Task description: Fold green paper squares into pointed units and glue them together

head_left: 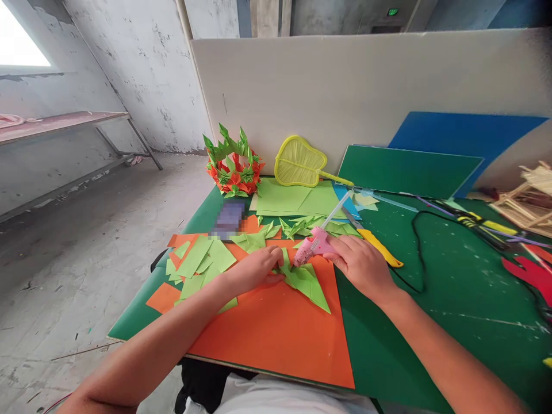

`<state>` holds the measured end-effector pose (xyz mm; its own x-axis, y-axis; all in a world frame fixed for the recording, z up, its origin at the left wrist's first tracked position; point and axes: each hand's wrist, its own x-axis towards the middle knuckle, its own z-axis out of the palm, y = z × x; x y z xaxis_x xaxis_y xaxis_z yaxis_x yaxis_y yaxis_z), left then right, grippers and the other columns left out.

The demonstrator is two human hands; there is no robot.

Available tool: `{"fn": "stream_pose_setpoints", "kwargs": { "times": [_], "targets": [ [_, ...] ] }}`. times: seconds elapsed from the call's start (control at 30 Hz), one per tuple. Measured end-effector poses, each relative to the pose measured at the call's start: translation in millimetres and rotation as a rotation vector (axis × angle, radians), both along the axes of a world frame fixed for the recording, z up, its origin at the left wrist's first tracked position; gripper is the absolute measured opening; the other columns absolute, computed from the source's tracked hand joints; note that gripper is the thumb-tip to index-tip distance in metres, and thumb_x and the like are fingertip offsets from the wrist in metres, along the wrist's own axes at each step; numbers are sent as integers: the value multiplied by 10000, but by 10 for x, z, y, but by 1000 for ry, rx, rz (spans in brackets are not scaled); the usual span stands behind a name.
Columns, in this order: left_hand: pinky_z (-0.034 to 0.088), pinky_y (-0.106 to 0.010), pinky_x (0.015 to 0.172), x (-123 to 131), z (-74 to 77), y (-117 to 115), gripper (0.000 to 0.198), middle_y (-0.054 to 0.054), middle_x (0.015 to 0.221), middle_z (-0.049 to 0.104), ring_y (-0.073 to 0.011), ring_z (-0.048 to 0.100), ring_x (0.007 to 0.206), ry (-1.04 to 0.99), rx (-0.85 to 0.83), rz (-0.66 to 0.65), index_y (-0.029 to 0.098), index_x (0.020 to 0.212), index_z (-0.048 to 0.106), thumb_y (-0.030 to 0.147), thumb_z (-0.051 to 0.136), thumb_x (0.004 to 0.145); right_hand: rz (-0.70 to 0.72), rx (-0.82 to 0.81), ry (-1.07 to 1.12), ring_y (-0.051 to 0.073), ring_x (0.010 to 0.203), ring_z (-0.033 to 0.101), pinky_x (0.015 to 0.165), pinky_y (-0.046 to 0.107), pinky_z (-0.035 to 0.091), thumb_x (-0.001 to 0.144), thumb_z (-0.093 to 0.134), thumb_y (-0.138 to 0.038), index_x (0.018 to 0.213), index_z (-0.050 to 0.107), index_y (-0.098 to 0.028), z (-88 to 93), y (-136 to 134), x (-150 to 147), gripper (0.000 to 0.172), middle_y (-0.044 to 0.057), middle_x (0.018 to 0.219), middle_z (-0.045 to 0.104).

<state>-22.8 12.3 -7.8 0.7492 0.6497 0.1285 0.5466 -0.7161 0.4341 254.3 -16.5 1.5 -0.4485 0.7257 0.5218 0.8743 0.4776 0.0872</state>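
My right hand (360,261) is closed round a pink hot glue gun (311,246), with a whitish glue stick (336,208) poking out of its back end. Its nozzle points down at a folded light-green paper piece (308,283). My left hand (263,265) pinches the left part of that paper, its fingertips close to the nozzle. Under both lies a large orange sheet (280,339). Loose green paper pieces (207,259) are spread left of my left hand, and small folded green points (302,225) lie just beyond the glue gun.
A green and orange paper crown-like ring (235,167) stands at the back left, beside a yellow fan-shaped object (299,162). A yellow-handled cutter (379,247) and a black cord (420,253) lie to the right. A wooden stick model (528,195) sits at the far right.
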Motion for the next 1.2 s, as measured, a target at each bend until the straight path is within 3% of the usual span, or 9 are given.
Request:
{"fn": "stream_pose_setpoints", "kwargs": {
  "times": [0.13, 0.27, 0.4, 0.5, 0.63, 0.77, 0.9, 1.2],
  "targets": [
    [403, -252, 645, -11, -10, -4, 169, -32, 894, 542, -162, 522, 740, 2, 8, -8, 184, 946, 483, 279, 583, 849, 155, 67, -38, 214, 804, 585, 681, 316, 393, 958, 445, -427, 1208, 581, -158, 91, -27, 38, 392, 70, 891, 676],
    [405, -256, 650, -15, 31, -15, 171, -36, 898, 550, -168, 522, 750, 29, -2, -6, 179, 944, 480, 275, 584, 849, 243, -42, 53, 215, 811, 596, 674, 311, 413, 955, 442, -440, 1186, 582, -188, 107, -43, 63, 369, 61, 894, 677],
    [402, -252, 644, -2, 79, -24, 176, -31, 891, 551, -165, 527, 741, 20, -14, 9, 182, 930, 485, 281, 598, 838, 36, -160, 399, 231, 857, 629, 650, 303, 449, 970, 373, -463, 1121, 570, -190, 22, 24, 137, 369, 90, 964, 675],
    [401, -251, 637, 8, 82, -16, 163, -24, 880, 553, -158, 524, 721, 7, -28, 20, 188, 924, 491, 285, 588, 837, -138, -225, 690, 221, 737, 640, 585, 295, 456, 950, 396, -476, 1179, 465, -201, -65, 132, 281, 364, 76, 872, 672],
    [404, -250, 621, 18, 56, 1, 145, -26, 895, 550, -152, 521, 712, 12, -39, 3, 188, 919, 490, 283, 567, 840, -176, -248, 878, 214, 682, 626, 555, 305, 465, 884, 492, -440, 1228, 285, -186, -182, 281, 577, 475, 97, 922, 649],
    [402, -251, 616, 25, 42, 5, 139, -30, 899, 548, -151, 514, 711, 12, -25, -2, 187, 916, 491, 274, 565, 839, -396, -146, 741, 242, 659, 610, 558, 351, 444, 860, 463, -396, 1208, 296, -175, -270, 350, 882, 444, 130, 964, 626],
    [400, -250, 620, 24, 49, 1, 139, -36, 917, 545, -152, 512, 721, 18, -7, -14, 186, 927, 490, 276, 563, 850, -648, -191, 482, 296, 674, 600, 546, 353, 387, 861, 401, -342, 1193, 365, -135, -342, 368, 1070, 393, 108, 766, 628],
    [392, -244, 621, -13, 54, -5, 139, -32, 922, 543, -149, 518, 733, 14, -15, -19, 184, 937, 496, 272, 569, 858, -669, -303, 316, 302, 721, 603, 572, 349, 422, 852, 393, -339, 1161, 409, -134, -471, 424, 1148, 372, 144, 847, 658]
  ]
}}
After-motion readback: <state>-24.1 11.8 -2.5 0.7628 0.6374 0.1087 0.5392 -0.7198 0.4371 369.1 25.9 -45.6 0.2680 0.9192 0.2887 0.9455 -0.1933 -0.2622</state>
